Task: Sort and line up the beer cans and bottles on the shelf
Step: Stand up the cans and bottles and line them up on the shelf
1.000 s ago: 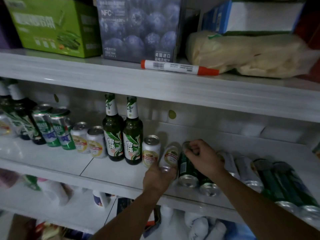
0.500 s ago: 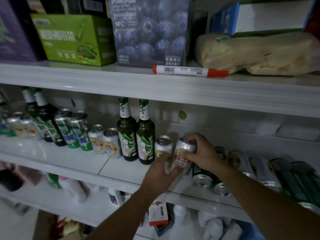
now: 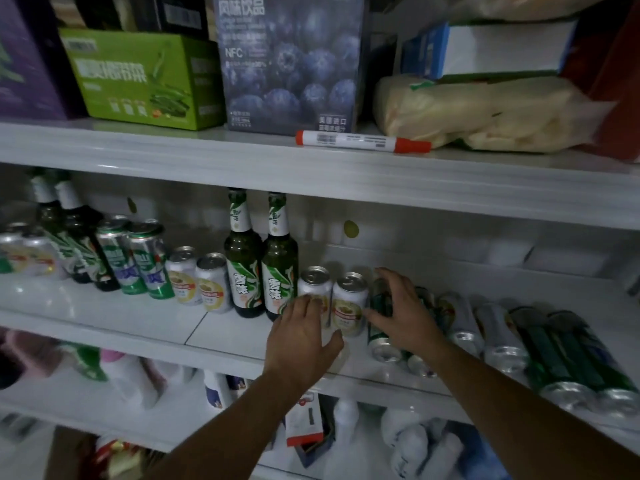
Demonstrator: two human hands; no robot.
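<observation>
On the middle shelf (image 3: 104,317) two green beer bottles (image 3: 244,271) stand upright, with two white cans (image 3: 349,303) upright just to their right. My left hand (image 3: 301,337) hovers in front of the left white can (image 3: 313,282), fingers spread and holding nothing. My right hand (image 3: 398,310) is spread over a green can (image 3: 379,327) lying on its side, right of the white cans; a grip on it does not show. More cans (image 3: 498,337) lie on their sides further right. Left of the bottles stand white cans (image 3: 211,285), tall green cans (image 3: 145,261) and dark bottles (image 3: 69,237).
The upper shelf holds a green box (image 3: 145,77), a blueberry juice box (image 3: 287,60), a red-capped marker (image 3: 360,142) at its edge and a plastic bag (image 3: 485,112). White bottles and packets (image 3: 412,441) fill the lower shelf. The upper shelf board hangs close above the bottle tops.
The white can that both hands held tilted now stands upright beside the other white can. Both hands have let go; the right hand has shifted right over the lying green can.
</observation>
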